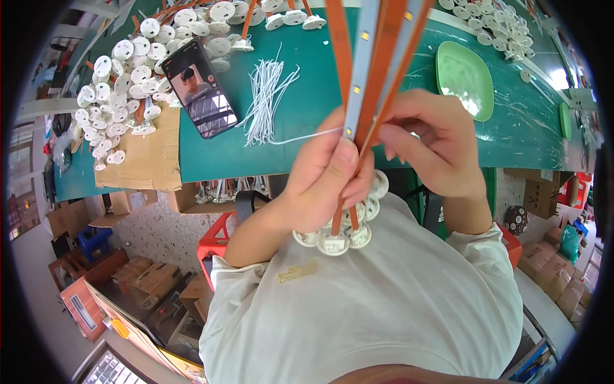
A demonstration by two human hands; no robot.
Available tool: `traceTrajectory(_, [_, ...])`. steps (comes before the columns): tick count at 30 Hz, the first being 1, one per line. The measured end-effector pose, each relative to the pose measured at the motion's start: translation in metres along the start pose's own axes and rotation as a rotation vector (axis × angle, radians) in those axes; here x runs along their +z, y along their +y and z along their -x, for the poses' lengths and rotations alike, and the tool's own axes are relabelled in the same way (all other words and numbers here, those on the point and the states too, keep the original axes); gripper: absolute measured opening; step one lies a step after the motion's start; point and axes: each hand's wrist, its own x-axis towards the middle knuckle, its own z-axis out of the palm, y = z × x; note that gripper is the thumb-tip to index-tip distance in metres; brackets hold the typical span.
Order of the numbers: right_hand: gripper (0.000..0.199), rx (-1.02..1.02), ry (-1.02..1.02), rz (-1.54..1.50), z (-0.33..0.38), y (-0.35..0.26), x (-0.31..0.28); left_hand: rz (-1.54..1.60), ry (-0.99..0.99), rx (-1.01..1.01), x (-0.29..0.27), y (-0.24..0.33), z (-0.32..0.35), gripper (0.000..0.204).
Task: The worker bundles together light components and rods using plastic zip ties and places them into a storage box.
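Observation:
My left hand (326, 169) is wrapped round a bundle of long LED strips (369, 77), orange-brown and pale, with small yellow chips along them. The strips stand upright from my fist. Below it, their round white end caps (334, 244) hang against my shirt. A thin white wire (300, 137) runs from a loose heap of white wires (265, 102) on the table to the strips at my left thumb. My right hand (435, 141) is at the right side of the bundle, thumb and fingers curled together. What they pinch is hidden behind the strips and fingers.
A phone (200, 89) with a lit screen lies left of the wires. Many strips with white round caps (121, 89) cover the far left, partly on cardboard (150, 150). A green tray (465, 80) sits right, more caps (492, 25) behind it. A red stool (214, 246) is below.

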Motion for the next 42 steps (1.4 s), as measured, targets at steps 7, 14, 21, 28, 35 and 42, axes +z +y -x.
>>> traceTrajectory(7, [0.013,-0.284,0.178,0.319,0.015,-0.011,0.017,-0.251,0.176,0.095,0.002,-0.009,-0.005,0.038])
traceTrajectory(14, [0.022,-0.539,0.366,0.811,-0.01,-0.034,0.028,-0.676,0.259,0.221,-0.01,-0.011,-0.001,0.028])
traceTrajectory(21, [0.031,-0.652,0.334,0.764,-0.008,-0.01,0.043,-0.779,0.26,0.327,-0.009,-0.018,-0.006,0.027])
traceTrajectory(28, [0.021,-0.274,0.368,0.486,0.001,-0.01,0.021,-0.483,0.271,0.201,-0.012,-0.018,-0.001,0.027])
traceTrajectory(35, [0.017,-0.033,0.23,-0.339,0.005,0.015,0.007,-0.056,-0.012,0.112,-0.002,-0.009,0.002,0.052])
traceTrajectory(42, [0.018,-0.247,0.26,-0.088,-0.001,0.026,0.009,0.252,-0.018,0.0,0.0,-0.008,0.005,0.055])
